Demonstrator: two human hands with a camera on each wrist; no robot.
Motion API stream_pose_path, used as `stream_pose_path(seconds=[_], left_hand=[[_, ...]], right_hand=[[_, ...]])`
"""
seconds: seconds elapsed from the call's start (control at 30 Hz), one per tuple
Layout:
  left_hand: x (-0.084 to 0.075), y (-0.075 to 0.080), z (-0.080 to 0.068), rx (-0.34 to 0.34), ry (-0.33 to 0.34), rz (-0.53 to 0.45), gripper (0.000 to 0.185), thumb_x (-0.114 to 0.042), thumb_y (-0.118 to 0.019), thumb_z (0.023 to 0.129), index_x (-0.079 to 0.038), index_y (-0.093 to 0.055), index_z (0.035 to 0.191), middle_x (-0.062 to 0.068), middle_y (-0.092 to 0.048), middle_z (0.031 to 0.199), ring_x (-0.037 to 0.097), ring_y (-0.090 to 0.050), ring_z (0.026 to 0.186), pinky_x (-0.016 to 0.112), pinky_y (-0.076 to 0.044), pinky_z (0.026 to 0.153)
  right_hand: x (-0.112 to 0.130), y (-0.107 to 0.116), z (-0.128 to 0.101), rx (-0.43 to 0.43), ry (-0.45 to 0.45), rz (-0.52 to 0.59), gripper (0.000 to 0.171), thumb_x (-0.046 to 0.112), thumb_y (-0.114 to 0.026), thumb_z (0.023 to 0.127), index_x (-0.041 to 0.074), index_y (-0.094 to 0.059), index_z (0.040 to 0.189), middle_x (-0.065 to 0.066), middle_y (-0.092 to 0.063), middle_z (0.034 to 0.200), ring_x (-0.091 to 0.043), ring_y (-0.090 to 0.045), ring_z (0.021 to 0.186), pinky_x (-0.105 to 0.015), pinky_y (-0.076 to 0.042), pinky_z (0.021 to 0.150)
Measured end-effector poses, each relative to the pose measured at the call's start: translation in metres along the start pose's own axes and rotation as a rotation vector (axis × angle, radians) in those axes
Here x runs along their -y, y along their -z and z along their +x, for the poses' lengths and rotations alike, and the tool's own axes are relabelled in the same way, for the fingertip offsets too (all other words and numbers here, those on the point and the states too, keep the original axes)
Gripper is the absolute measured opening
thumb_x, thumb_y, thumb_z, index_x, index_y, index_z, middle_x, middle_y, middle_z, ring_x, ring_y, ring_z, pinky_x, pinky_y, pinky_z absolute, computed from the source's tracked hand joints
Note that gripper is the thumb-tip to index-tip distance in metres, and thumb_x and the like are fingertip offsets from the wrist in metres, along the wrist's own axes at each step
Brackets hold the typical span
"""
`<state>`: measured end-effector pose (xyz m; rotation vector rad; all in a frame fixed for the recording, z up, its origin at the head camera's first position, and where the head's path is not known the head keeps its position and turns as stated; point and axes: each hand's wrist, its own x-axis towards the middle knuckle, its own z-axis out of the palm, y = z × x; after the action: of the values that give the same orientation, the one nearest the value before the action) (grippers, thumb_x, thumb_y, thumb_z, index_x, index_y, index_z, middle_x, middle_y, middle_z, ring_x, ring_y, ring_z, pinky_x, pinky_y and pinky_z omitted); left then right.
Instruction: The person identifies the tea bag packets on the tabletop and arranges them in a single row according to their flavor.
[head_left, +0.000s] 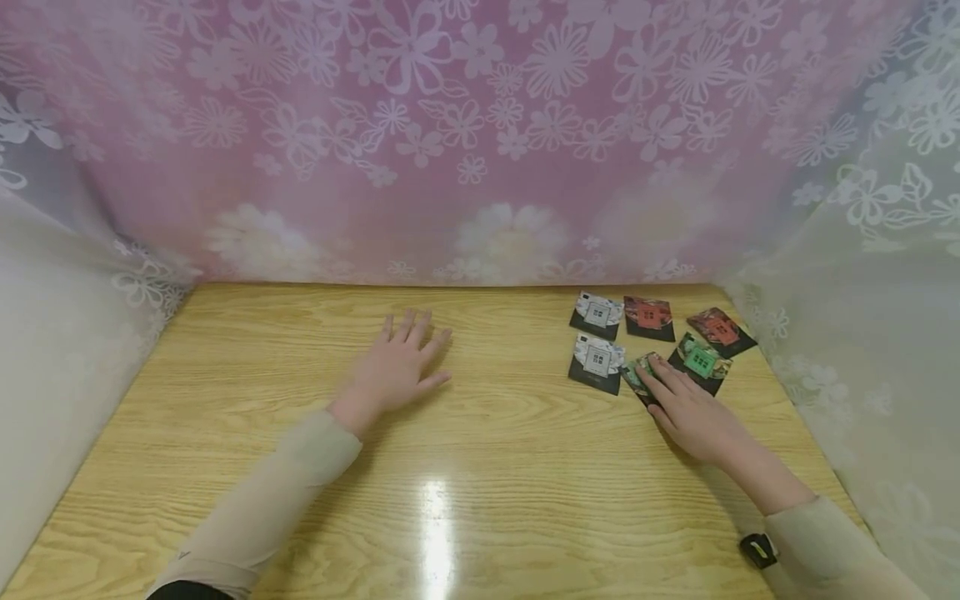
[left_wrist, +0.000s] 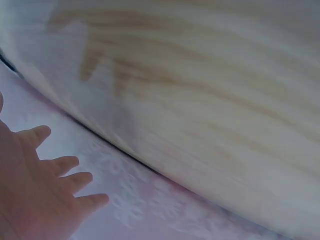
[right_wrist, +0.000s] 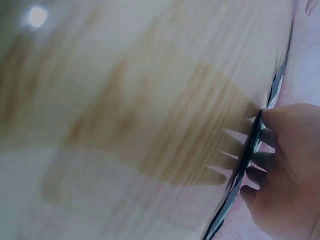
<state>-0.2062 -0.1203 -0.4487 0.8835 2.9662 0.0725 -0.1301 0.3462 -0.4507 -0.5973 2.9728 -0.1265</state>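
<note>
The left hand [head_left: 401, 364] lies flat on the table [head_left: 480, 467] at centre-left, fingers spread, holding nothing. Far right lie five more packets: two white [head_left: 597, 362], two red [head_left: 649, 317], one green [head_left: 701, 360]. The right hand [head_left: 692, 407] rests straight fingers on a packet [head_left: 639, 372] between white and green.

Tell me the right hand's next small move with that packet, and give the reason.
Probably slide the green packet clear of its neighbours. The right hand lies with straight fingers on it, flat on the wooden table, and the white packet sits close beside it.
</note>
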Motion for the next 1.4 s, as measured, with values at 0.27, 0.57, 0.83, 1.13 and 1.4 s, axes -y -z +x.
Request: stream_pose_path(seconds=[0.27,0.57,0.83,1.13,1.4], left_hand=[[-0.038,-0.002,0.032,0.003,-0.150,0.067,0.073,-0.060,-0.040,0.111,-0.019,-0.028,0.170,0.021,-0.012,0.178,0.041,-0.014,0.166,0.060,-0.012,0.137],[-0.077,0.004,0.062,0.016,-0.280,0.158,0.068,-0.058,-0.036,0.113,-0.022,-0.028,0.170,0.017,-0.015,0.179,0.035,-0.016,0.167,0.055,-0.016,0.138],[-0.111,0.004,0.085,0.052,-0.374,0.209,0.068,-0.056,-0.034,0.113,-0.020,-0.027,0.171,0.014,-0.020,0.178,0.034,-0.021,0.166,0.051,-0.016,0.139],[-0.140,-0.004,0.109,0.043,-0.452,0.246,0.064,-0.053,-0.034,0.114,-0.021,-0.030,0.170,0.008,-0.023,0.178,0.026,-0.021,0.166,0.046,-0.019,0.139],[-0.156,-0.010,0.130,0.051,-0.518,0.263,0.065,-0.052,-0.031,0.115,-0.022,-0.023,0.172,0.004,-0.020,0.179,0.022,-0.019,0.167,0.041,-0.016,0.140]], right_hand=[[0.000,0.000,0.000,0.027,-0.003,0.042,0.062,0.020,-0.055,0.112,-0.002,-0.033,0.165,-0.032,-0.022,0.172,-0.054,-0.028,0.155,-0.070,-0.036,0.123],[-0.002,-0.004,0.000,0.005,0.006,0.075,0.062,0.019,-0.055,0.112,-0.003,-0.032,0.165,-0.033,-0.023,0.171,-0.054,-0.028,0.155,-0.071,-0.035,0.123],[-0.004,-0.004,0.000,-0.002,0.003,0.082,0.062,0.018,-0.056,0.111,-0.004,-0.032,0.164,-0.033,-0.023,0.171,-0.054,-0.028,0.156,-0.070,-0.034,0.124],[-0.005,-0.005,-0.001,0.011,0.000,0.093,0.062,0.019,-0.055,0.112,-0.003,-0.031,0.165,-0.033,-0.023,0.172,-0.053,-0.029,0.156,-0.070,-0.034,0.125],[-0.007,-0.007,-0.001,-0.001,0.003,0.081,0.063,0.019,-0.056,0.111,-0.002,-0.033,0.165,-0.033,-0.024,0.171,-0.053,-0.031,0.155,-0.069,-0.036,0.124]])
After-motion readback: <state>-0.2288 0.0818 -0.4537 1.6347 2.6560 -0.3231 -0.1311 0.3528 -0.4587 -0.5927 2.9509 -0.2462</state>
